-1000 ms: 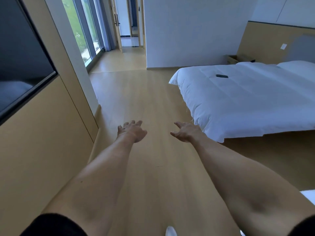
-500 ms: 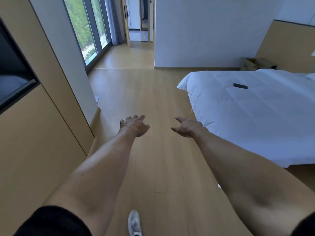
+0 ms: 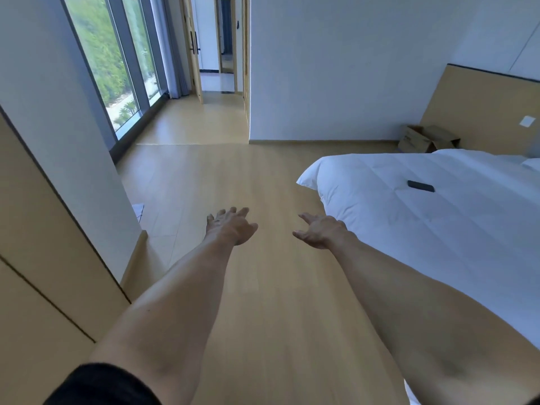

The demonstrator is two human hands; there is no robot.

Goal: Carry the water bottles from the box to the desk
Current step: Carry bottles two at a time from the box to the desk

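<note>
A brown cardboard box (image 3: 425, 138) with its flaps open stands on the floor at the far right, behind the bed's far corner and against the wooden headboard panel. No water bottle shows, and the desk is out of view. My left hand (image 3: 229, 226) and my right hand (image 3: 320, 230) are both stretched forward over the wooden floor, fingers relaxed, holding nothing. The box lies far beyond them, up and to the right.
A bed with a white duvet (image 3: 423, 217) fills the right side, with a dark flat remote or phone (image 3: 420, 186) lying on it. A wooden cabinet wall (image 3: 43, 273) runs along the left. Tall windows (image 3: 108, 62) and a doorway (image 3: 217, 54) lie ahead. Wooden floor stretches between.
The view has moved forward and lifted, so the cardboard box now shows more fully behind the bed. Both hands stay stretched out and hold nothing.
</note>
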